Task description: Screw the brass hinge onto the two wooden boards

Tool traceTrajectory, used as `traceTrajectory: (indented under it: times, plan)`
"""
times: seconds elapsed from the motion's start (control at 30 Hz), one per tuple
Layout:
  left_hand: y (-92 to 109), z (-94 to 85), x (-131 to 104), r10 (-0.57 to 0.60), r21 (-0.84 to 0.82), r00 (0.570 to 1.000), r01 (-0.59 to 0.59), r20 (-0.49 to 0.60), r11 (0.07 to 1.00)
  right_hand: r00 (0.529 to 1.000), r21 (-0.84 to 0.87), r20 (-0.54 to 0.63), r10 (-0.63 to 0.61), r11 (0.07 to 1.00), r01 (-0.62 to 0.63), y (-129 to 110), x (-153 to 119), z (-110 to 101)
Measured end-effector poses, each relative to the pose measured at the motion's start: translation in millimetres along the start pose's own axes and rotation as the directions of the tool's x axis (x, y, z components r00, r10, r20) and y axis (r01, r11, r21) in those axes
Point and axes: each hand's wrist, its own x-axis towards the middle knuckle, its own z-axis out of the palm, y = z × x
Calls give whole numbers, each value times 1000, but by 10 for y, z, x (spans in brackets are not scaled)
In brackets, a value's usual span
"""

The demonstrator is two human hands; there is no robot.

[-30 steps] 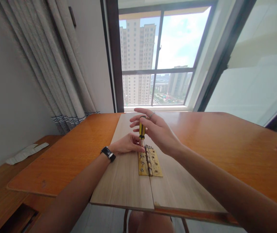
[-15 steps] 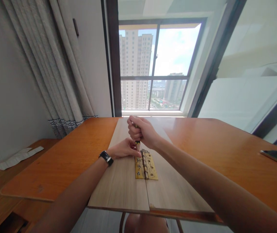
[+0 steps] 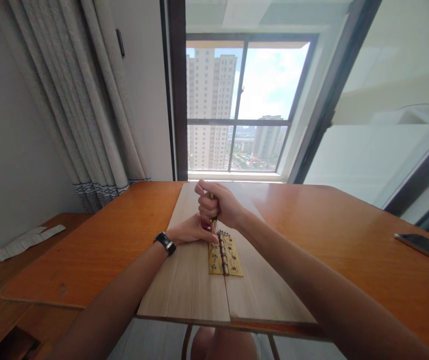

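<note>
A brass-coloured hinge [image 3: 235, 262] lies opened flat across the seam between two pale wooden boards [image 3: 184, 295]. Several screws stick up along its left leaf and at its far end. My right hand [image 3: 225, 204] is wrapped in a fist round the yellow-and-black handle of a screwdriver [image 3: 214, 218], held upright over the far left corner of the hinge. With thumb and fingers, my left hand [image 3: 191, 230] pinches the screwdriver's lower end close to the hinge. The tip and any screw under it are hidden by these fingers.
The boards rest on an orange-brown table [image 3: 124, 240]. A phone [image 3: 426, 248] lies at the table's right edge. On a lower wooden surface at the left is a crumpled white strip [image 3: 28, 243]. A window [image 3: 259, 100] stands beyond the table, with a grey curtain [image 3: 75, 100] on the left.
My right fist has turned slightly on the screwdriver handle, with the thumb a little further left. My left hand stays at the hinge. The view has shifted slightly.
</note>
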Motion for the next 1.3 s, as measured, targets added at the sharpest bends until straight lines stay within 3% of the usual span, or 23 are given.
traceTrajectory:
  times: [0.03,0.1,0.17,0.27,0.37,0.67,0.93,1.07,1.3]
  plan:
    - [6,-5,-1,-7,14,1000,7,-4,1000,999,17,-9,-31,999,31,16,16,-22]
    - [10,-19,-3,-20,48,1000,20,-9,999,978,14,-134,-161,986,165,85,24,-49]
    - [5,-32,-2,-25,74,1000,26,-10,997,915,-79,-283,-288,958,277,179,0,-66]
    - [-3,-39,4,-10,76,1000,10,-3,997,830,-211,-426,-359,932,295,285,-70,-98]
    - [7,-30,7,-7,82,1000,7,3,997,798,-221,-479,-365,930,293,310,-124,-126]
    - [26,-58,-26,0,56,998,-3,60,998,945,-28,-230,-234,972,234,265,-196,-186]
    - [5,-105,-31,-14,-24,997,16,77,1000,991,120,10,-135,984,133,256,-157,-234]
    - [10,-83,-26,-1,-19,997,2,73,1000,980,-22,-60,-190,982,189,266,-166,-295]
    - [27,-59,-41,-26,-25,996,29,82,999,913,-321,-244,-328,915,243,277,-245,-415]
